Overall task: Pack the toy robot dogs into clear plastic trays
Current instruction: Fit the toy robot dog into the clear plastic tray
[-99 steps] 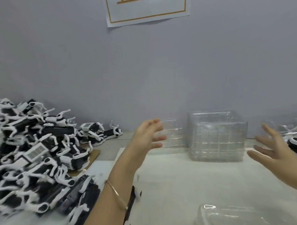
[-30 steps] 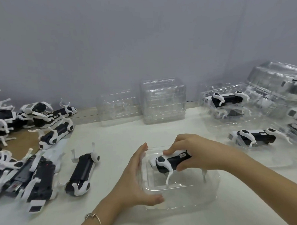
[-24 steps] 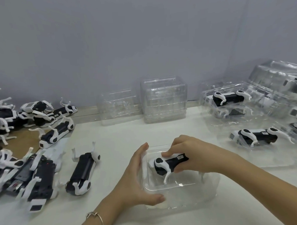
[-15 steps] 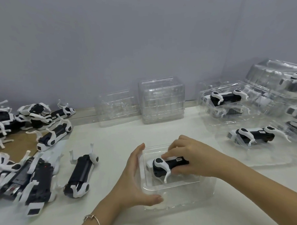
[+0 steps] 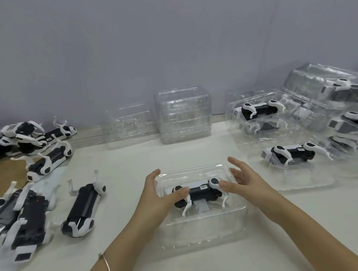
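Right hand (image 5: 244,183) has let go: half a second ago it was clamped over the dog's back, now its fingers are spread and slack at the tray's 3 o'clock end, thumb tip just beside the rear hip. Nothing held.

Left hand (image 5: 158,201) has changed too. It was bracing the tray from outside; now the fingers lie straight against the 9 o'clock wall and the thumb reaches in and rests on the dog's front shoulder. Pressing, not gripping.

Dog (image 5: 198,193) sits inside the tray (image 5: 209,216), lengthwise 9 to 3, on its feet, white legs down in the cavity. It looks seated, though whether the legs are fully in the moulded slots I cannot tell through the clear plastic.

Meaning for the task: the insert step for this unit is about done. Likely next is a last press to settle it, then moving the tray aside.

Further out: one loose dog (image 5: 83,205) lies on the table (image 5: 124,173) at 9 o'clock, more heaped beyond it. Stack of empty trays (image 5: 183,115) at 12 o'clock. Packed trays (image 5: 303,179) at 2 o'clock, well apart — plenty of dogs left to pack.
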{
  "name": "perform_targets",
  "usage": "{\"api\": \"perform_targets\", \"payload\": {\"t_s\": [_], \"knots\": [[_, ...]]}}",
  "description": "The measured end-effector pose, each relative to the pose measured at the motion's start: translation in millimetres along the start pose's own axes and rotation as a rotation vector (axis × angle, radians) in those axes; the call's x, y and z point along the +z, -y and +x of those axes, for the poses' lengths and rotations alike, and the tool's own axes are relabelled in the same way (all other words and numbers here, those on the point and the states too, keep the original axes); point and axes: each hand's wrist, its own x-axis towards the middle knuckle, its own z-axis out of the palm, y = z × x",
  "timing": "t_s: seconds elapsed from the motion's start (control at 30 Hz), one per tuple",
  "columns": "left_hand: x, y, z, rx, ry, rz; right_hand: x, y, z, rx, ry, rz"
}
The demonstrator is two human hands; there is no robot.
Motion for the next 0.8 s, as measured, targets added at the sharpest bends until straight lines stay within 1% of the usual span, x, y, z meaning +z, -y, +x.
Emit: {"api": "perform_targets", "payload": {"t_s": [0.17, 0.3, 0.4, 0.53, 0.57, 0.6, 0.63, 0.67, 0.7, 0.73, 0.77, 0.8], "knots": [[-3, 0, 0, 0.007, 0.018, 0.034, -1, 6, -3, 0.004, -0.034, -0.025], [0, -3, -2, 0.006, 0.011, -0.046, 1, 9, -2, 0.000, -0.068, 0.028], [1, 0, -2, -0.014, -0.027, -0.094, 9, 11, -1, 0.017, -0.052, 0.056], [2, 5, 1, -0.020, -0.027, -0.086, 16, 14, -1, 0.048, -0.070, -0.037], [3, 4, 1, -0.024, -0.029, -0.081, 16, 17, 0, 0.033, -0.108, -0.095], [3, 4, 1, -0.032, -0.029, -0.078, 17, 21, -1, -0.021, -0.177, -0.199], [3, 3, 1, -0.038, -0.029, -0.078, 18, 25, -5, -0.128, -0.258, -0.335], [3, 2, 1, -0.041, -0.031, -0.078, 20, 28, -10, -0.288, -0.312, -0.462], [2, 2, 1, -0.044, -0.033, -0.079, 23, 34, -18, -0.455, -0.291, -0.574], [2, 2, 1, -0.050, -0.035, -0.082, 28, 40, -26, -0.563, -0.178, -0.713], [2, 1, 0, -0.054, -0.037, -0.088, 35, 45, -34, -0.593, -0.021, -0.900], [2, 1, 0, -0.060, -0.034, -0.100, 42, 46, -38, -0.569, 0.114, -1.104]]}}
